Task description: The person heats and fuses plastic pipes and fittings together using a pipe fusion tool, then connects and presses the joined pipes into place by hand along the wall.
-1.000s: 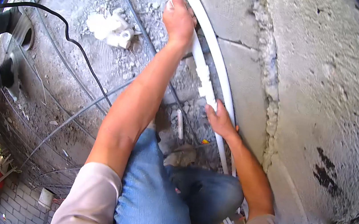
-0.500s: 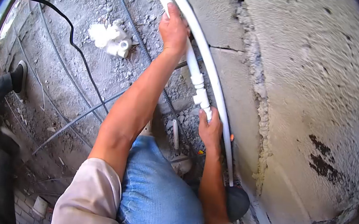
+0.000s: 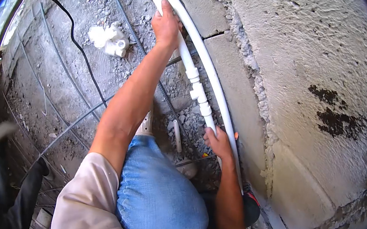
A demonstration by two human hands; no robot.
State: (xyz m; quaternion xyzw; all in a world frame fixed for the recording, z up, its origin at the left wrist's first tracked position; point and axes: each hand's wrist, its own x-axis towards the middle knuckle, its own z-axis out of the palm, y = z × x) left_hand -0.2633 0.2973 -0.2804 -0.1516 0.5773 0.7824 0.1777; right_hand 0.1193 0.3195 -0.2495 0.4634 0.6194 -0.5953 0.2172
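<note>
My left hand (image 3: 167,26) is wrapped round the upper part of a white plastic pipe (image 3: 186,55). Lower down, my right hand (image 3: 220,143) grips the same run of pipe below a white tee fitting (image 3: 199,93), its fingers partly hidden. The tee joins the pipe between my two hands, its side outlet pointing left. A second white pipe (image 3: 213,74) runs alongside on the right, close to the block wall, and passes behind my right wrist.
A rough block wall (image 3: 294,105) rises on the right. Steel rods (image 3: 69,128) and a black cable (image 3: 72,32) cross the rubble floor. A clear bag of white fittings (image 3: 110,40) lies at upper left. Another person's legs (image 3: 23,186) show at lower left.
My right hand has moved from just under the tee to farther down the pipe. My left hand keeps its hold. The other person's legs at left have moved, and my view has shifted slightly.
</note>
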